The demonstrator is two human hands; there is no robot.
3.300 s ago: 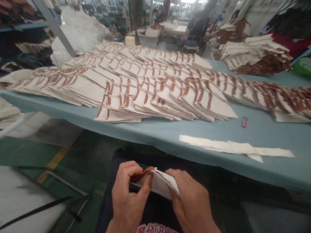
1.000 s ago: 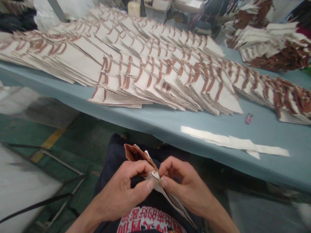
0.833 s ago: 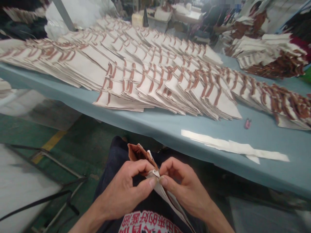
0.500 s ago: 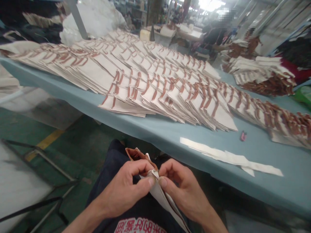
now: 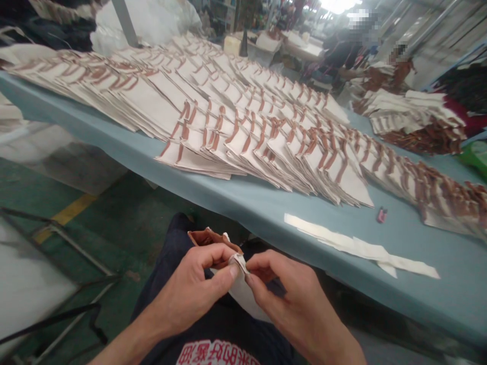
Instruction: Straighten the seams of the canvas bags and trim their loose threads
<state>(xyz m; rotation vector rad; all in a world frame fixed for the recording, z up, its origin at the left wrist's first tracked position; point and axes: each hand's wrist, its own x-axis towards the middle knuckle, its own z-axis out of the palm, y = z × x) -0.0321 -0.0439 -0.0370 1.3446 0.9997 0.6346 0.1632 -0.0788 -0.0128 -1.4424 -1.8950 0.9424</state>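
Observation:
I sit at a blue table (image 5: 247,203) and hold a small cream fabric bag (image 5: 243,296) with brown strap handles over my lap. My left hand (image 5: 190,291) pinches the bag's top edge between thumb and forefinger, with the brown handle curling out above its knuckles. My right hand (image 5: 289,299) pinches the same edge from the other side, fingers curled. Both hands meet at the folded corner, below the table's near edge.
Long overlapping rows of cream bags with brown handles (image 5: 243,126) cover the table. White fabric strips (image 5: 357,246) and a small pink object (image 5: 381,215) lie near the front right. More bag piles (image 5: 414,121) sit far right, where other people work. A metal frame (image 5: 57,238) stands on the green floor.
My hands turned the bag from a flat hold to a pinch at its top corner, brown handle now sticking up left. The view has swung slightly; the table items stay put.

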